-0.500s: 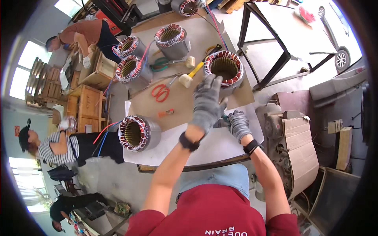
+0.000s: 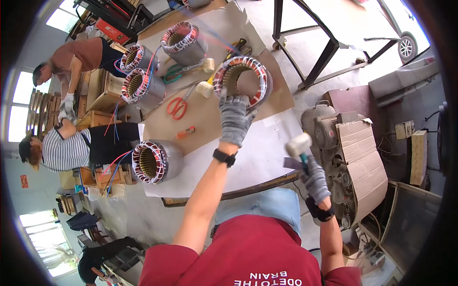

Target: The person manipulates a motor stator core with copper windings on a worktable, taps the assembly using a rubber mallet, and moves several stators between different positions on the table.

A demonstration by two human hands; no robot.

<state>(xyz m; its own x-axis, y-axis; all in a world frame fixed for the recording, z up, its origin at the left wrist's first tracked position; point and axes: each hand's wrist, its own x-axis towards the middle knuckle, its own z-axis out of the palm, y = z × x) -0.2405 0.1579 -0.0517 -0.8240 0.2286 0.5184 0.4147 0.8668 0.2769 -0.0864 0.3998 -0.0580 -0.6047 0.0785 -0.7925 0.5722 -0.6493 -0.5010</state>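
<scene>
At the right part of the table stands a motor stator (image 2: 267,83) with red-and-white laced windings round its top. My left hand (image 2: 234,119), in a grey glove, grips the near rim of it, fingers hooked over the edge. Off the table's right front corner, my gloved right hand (image 2: 316,182) is closed round the teal handle of a mallet (image 2: 299,144) with a whitish head. A flat dark grey strip (image 2: 292,163) shows beside that handle; whether the hand holds it too I cannot tell.
Other stators stand at the left, one (image 2: 167,162) near the front edge. Red-handled scissors (image 2: 177,108), teal-handled scissors (image 2: 174,72), an orange item (image 2: 185,132) and another mallet (image 2: 205,89) lie between. Machinery (image 2: 329,133) stands right of the table; co-workers (image 2: 67,148) are at the left.
My right hand has moved right, off the tabletop, and the mallet now shows raised in it. My left hand has come onto the stator's near rim. The whole view has shifted.
</scene>
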